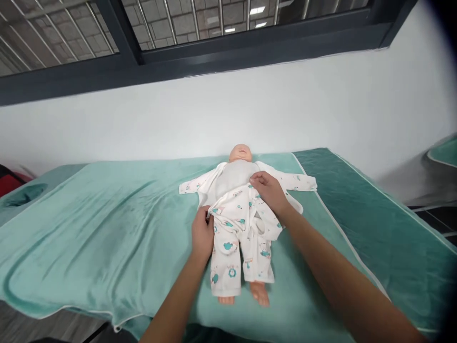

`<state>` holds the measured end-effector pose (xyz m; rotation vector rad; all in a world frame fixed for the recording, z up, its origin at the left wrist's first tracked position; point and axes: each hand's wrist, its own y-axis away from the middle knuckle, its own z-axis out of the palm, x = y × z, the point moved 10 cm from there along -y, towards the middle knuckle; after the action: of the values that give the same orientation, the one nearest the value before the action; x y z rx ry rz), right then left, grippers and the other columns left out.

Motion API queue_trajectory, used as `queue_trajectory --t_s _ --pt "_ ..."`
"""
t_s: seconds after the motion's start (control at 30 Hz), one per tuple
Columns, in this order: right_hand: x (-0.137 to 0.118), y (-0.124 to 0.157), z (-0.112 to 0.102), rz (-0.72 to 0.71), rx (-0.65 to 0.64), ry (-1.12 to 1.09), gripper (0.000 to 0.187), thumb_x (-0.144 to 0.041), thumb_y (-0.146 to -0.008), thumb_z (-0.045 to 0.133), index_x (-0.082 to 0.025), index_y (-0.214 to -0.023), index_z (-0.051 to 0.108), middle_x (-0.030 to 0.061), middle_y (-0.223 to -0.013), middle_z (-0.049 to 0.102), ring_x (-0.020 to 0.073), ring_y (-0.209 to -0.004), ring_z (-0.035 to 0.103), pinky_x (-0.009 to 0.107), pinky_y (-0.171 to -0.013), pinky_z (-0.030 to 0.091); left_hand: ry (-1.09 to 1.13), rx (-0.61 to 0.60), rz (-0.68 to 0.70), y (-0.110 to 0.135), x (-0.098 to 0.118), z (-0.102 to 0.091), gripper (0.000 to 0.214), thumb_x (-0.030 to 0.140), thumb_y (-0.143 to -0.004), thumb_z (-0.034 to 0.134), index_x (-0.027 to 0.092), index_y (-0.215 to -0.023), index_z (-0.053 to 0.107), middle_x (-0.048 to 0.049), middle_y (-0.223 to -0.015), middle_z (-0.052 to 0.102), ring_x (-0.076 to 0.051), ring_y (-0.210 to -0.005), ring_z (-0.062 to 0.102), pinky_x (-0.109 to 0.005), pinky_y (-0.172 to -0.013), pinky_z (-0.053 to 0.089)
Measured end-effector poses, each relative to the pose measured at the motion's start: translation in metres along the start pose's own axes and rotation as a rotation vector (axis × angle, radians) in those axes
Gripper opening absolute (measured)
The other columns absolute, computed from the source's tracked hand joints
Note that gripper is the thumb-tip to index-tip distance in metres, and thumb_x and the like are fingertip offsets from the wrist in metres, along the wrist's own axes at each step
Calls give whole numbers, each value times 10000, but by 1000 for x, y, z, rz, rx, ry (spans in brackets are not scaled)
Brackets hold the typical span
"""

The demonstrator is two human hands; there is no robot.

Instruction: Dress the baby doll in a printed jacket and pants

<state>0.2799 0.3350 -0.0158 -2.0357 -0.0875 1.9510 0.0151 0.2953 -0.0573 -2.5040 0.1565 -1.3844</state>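
Note:
A baby doll (pixel 241 152) lies on its back, its head toward the wall and its bare feet toward me. It wears a white printed jacket (pixel 302 182), spread open with both sleeves stretched out sideways, and matching printed pants (pixel 226 250). The doll's pale torso shows between the jacket's sides. My left hand (pixel 203 233) pinches the edge of the printed cloth at the doll's waist. My right hand (pixel 269 190) rests at the other side of the belly, fingers curled together at the cloth's upper edge. What lies beneath those fingertips is hidden.
The doll lies on a bed with a light green cover (pixel 107 228); darker green cloth (pixel 385 238) extends to the right. A face hole (pixel 24 195) is at the bed's left end. Behind stands a white wall (pixel 214 119) under a barred window (pixel 200 21).

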Motion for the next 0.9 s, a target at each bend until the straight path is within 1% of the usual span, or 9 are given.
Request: queue_trajectory --t_s 0.07,0.13,0.3,0.43,0.47,0.57,0.67,0.77,0.9 --pt "19 2 -3 43 44 -95 240 -431 -787 697 -209 -828 616 -42 -654 528 116 -601 448 250 -576 340 15 -8 -18 2 1 -1 155 250 -902 491 223 -999 609 -18 -947 670 -185 -853 592 -306 -782 438" --pt "29 4 -4 73 20 -171 256 -440 -769 723 -209 -820 625 -42 -654 536 115 -597 450 248 -577 348 56 -10 -13 4 3 -3 175 235 -895 495 223 -1015 622 -21 -973 674 -185 -885 596 -309 -811 445" --pt "19 12 -2 80 -100 -268 223 -410 -787 741 -211 -848 661 -35 -699 573 103 -624 466 236 -589 349 240 24 4 1 15 -15 211 214 -884 496 224 -1040 638 -25 -1031 677 -185 -952 609 -306 -847 463" --pt "10 20 3 61 -178 -227 195 -386 -804 739 -220 -888 682 -27 -715 595 107 -641 484 238 -594 359 69 49 90 -19 49 -17 178 323 -917 531 230 -962 676 -20 -990 681 -184 -947 597 -318 -887 447" --pt "8 21 3 46 -176 -211 188 -382 -809 735 -222 -893 684 -26 -717 600 109 -642 486 240 -595 361 16 5 143 -25 63 -10 175 334 -910 549 233 -954 684 -20 -981 679 -186 -948 592 -323 -891 443" --pt "5 22 1 -6 -133 -187 163 -371 -829 716 -228 -897 678 -27 -708 605 113 -639 489 246 -603 372 -137 -234 314 -37 99 24 190 394 -881 605 240 -929 705 -29 -950 658 -211 -982 563 -347 -908 421" --pt "-1 22 0 -53 -104 -170 150 -360 -835 710 -231 -903 677 -23 -728 624 118 -660 508 250 -622 386 -195 -403 382 -42 114 47 186 401 -853 632 219 -846 671 -23 -898 631 -209 -936 544 -341 -850 413" --pt "-4 24 3 -29 -136 -149 175 -379 -822 718 -227 -896 675 -13 -747 644 128 -670 525 256 -620 393 -26 -430 229 -54 107 45 129 336 -845 602 209 -828 586 21 -800 589 -140 -739 512 -277 -690 404" --pt "2 24 0 62 -169 -89 249 -457 -814 709 -224 -892 669 -31 -637 560 120 -571 444 258 -536 327 215 -355 -45 -76 79 28 150 296 -776 603 224 -874 516 63 -744 538 -75 -522 368 -213 -484 297"
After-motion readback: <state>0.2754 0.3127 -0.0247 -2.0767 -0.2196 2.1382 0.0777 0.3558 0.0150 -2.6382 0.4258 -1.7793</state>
